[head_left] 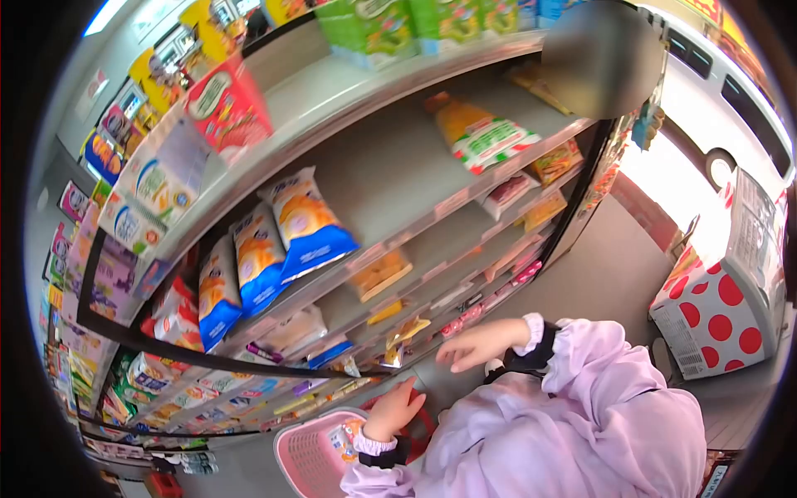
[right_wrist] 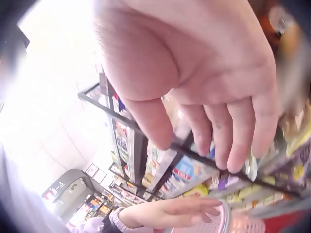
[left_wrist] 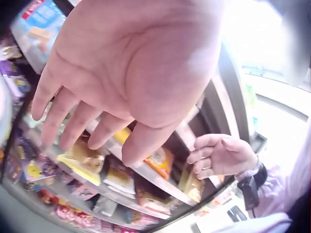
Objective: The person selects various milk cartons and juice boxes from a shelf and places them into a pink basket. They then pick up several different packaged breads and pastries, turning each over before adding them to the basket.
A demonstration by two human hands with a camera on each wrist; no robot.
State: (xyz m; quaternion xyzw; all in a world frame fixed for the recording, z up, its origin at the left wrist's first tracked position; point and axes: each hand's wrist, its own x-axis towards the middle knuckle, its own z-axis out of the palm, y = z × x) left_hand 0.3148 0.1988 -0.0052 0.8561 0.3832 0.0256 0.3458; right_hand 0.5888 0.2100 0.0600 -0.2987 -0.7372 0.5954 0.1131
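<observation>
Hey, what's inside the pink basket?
One small packet lies in the basket. The left hand and sleeve cover part of it, so whatever else is inside cannot be seen.

Basket [head_left: 303,456]: pink, lattice-patterned wall.
Sleeves [head_left: 581,398]: pale lilac, with white cuffs.
Wrist strap [head_left: 531,358]: black.
Snack bags [head_left: 307,220]: blue lower part, orange and white upper part.
Box [head_left: 714,315]: white with red polka dots.
Cartons [head_left: 369,25]: green.
Pack [head_left: 228,104]: red and white.
Shelf boards [head_left: 390,166]: grey.
Small packs [head_left: 398,330]: apparently yellow, though the view is blurred.
</observation>
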